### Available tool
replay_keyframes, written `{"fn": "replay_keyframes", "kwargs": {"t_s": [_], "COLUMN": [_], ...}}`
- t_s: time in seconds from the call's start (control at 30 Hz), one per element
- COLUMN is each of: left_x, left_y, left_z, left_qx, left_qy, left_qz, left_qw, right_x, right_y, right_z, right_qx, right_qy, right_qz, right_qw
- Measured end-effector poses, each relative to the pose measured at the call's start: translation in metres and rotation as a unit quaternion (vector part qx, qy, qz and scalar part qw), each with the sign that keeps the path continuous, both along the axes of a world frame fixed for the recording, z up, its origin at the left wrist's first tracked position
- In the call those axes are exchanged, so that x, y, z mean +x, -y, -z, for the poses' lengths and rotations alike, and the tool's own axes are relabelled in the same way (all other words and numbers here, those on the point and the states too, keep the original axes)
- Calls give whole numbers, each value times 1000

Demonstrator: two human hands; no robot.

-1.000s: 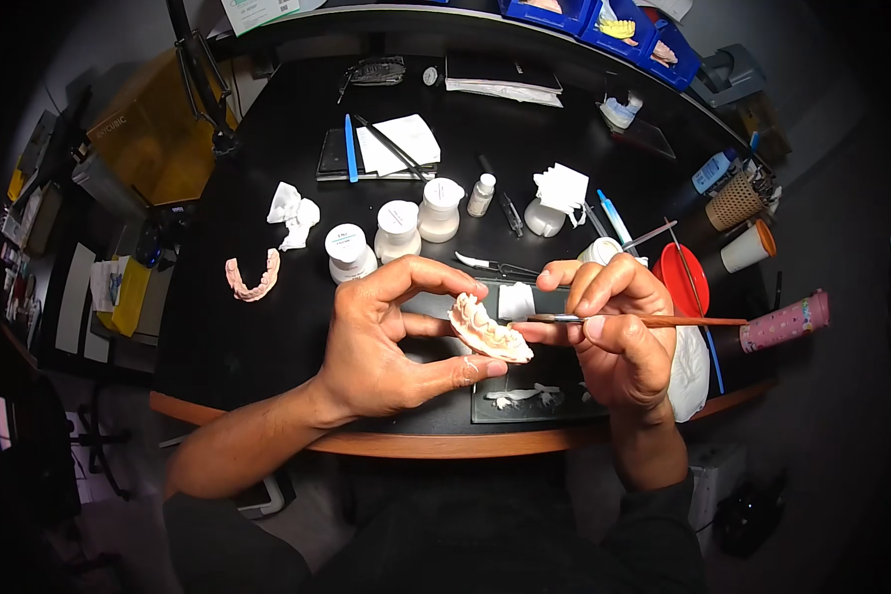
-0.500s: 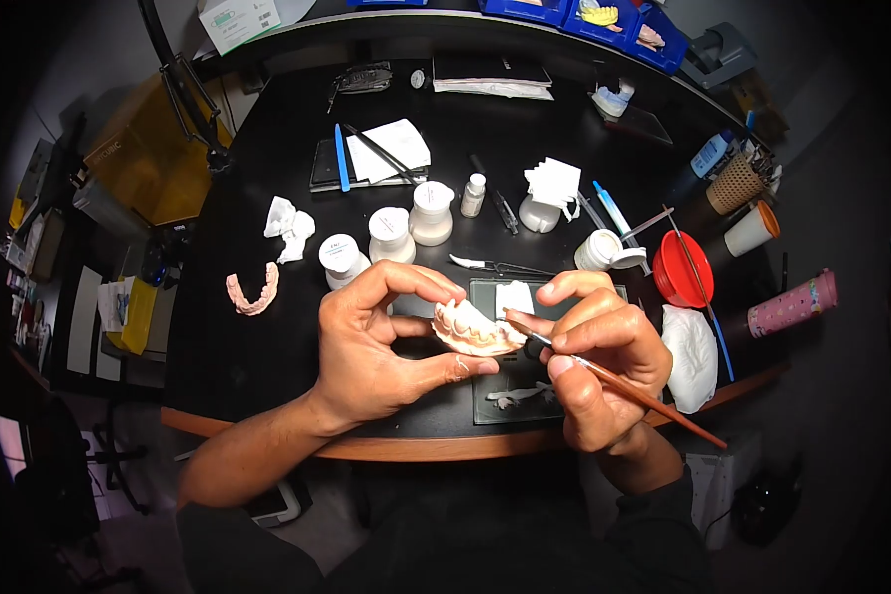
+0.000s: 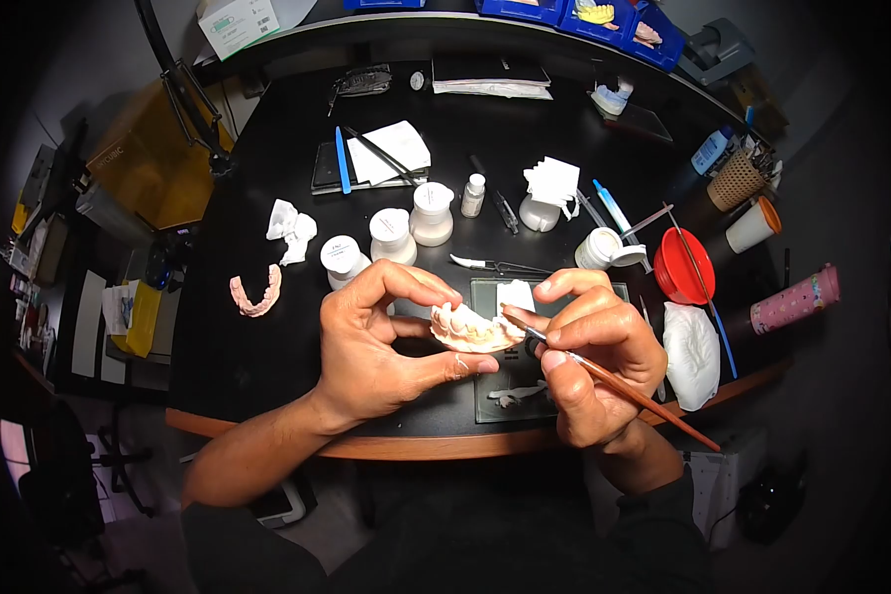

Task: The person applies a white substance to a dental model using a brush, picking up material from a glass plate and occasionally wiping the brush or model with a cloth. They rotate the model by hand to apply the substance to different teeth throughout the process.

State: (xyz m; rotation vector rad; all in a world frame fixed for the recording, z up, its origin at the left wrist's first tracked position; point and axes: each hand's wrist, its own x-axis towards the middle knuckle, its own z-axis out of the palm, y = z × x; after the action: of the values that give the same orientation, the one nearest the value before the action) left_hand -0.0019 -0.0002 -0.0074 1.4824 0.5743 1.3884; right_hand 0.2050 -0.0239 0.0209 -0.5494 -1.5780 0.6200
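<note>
A pale plaster dental model (image 3: 473,331) with a row of teeth is pinched between the thumb and fingers of my left hand (image 3: 371,337). My right hand (image 3: 604,361) grips a thin brush (image 3: 639,396) with a reddish-brown handle, its tip at the right end of the model. Under both hands lies a dark glass slab (image 3: 495,406) bearing a smear of whitish material (image 3: 515,396) and a folded white tissue (image 3: 515,297). Left of my left hand, a pinkish horseshoe-shaped dental arch (image 3: 255,291) rests on the black table.
Several white-lidded jars (image 3: 391,236) stand behind my left hand. A small bottle (image 3: 473,196), tweezers (image 3: 505,265) and an open jar (image 3: 598,248) sit farther back. To the right are a red bowl (image 3: 681,265), a white cloth (image 3: 691,356) and a pink tumbler (image 3: 796,297).
The brush tip has shifted slightly up and left along the model's right end, with my right hand moving a little. My left hand keeps its hold, the model tilting slightly.
</note>
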Motion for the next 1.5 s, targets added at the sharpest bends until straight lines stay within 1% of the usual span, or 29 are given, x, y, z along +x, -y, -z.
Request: {"fn": "replay_keyframes", "kwargs": {"t_s": [0.3, 0.4, 0.57, 0.67, 0.77, 0.8, 0.87, 0.97, 1.03, 1.13, 1.23, 1.33, 1.43, 1.5], "left_x": [1, 1, 1, 0, 0, -1, -4, -8, -9, -9, -11, -16, -10, -10], "left_y": [0, 0, -1, -2, -2, -3, -5, -5, -3, -1, 1, -2, -2, -2], "left_z": [-1, 0, 2, 2, 2, 1, -6, -13, -13, -18, -18, -16, -16, -12], "left_qx": [-2, 1, 3, 26, 74, 127, 231, 330, 354, 382, 393, 413, 359, 322], "left_qy": [9, 10, 17, 6, -4, -32, -89, -137, -148, -162, -167, -198, -131, -116], "left_qz": [10, 16, 16, 15, -24, -54, -113, -165, -184, -194, -197, -188, -174, -157], "left_qw": [1000, 1000, 1000, 1000, 997, 990, 962, 919, 905, 889, 883, 869, 907, 926], "right_x": [-1, 1, 3, 1, 0, -1, -3, -3, -3, -1, 2, 0, -3, -7], "right_y": [2, 0, 2, 3, 6, 7, 10, 15, 18, 18, 19, 20, 22, 22], "right_z": [-4, -4, -5, -5, -8, -8, -2, 6, 8, 5, 4, 4, 2, 4], "right_qx": [11, 35, 21, 27, 50, 59, 52, 24, 7, 4, 38, 62, 70, 81], "right_qy": [9, 19, 30, 33, 46, 53, 23, -16, -46, -43, 20, 31, 35, 37], "right_qz": [14, 10, 19, 29, 45, 51, 42, 12, -7, -35, -23, -11, 11, 35], "right_qw": [1000, 999, 999, 999, 997, 996, 997, 1000, 999, 998, 999, 998, 997, 995]}}
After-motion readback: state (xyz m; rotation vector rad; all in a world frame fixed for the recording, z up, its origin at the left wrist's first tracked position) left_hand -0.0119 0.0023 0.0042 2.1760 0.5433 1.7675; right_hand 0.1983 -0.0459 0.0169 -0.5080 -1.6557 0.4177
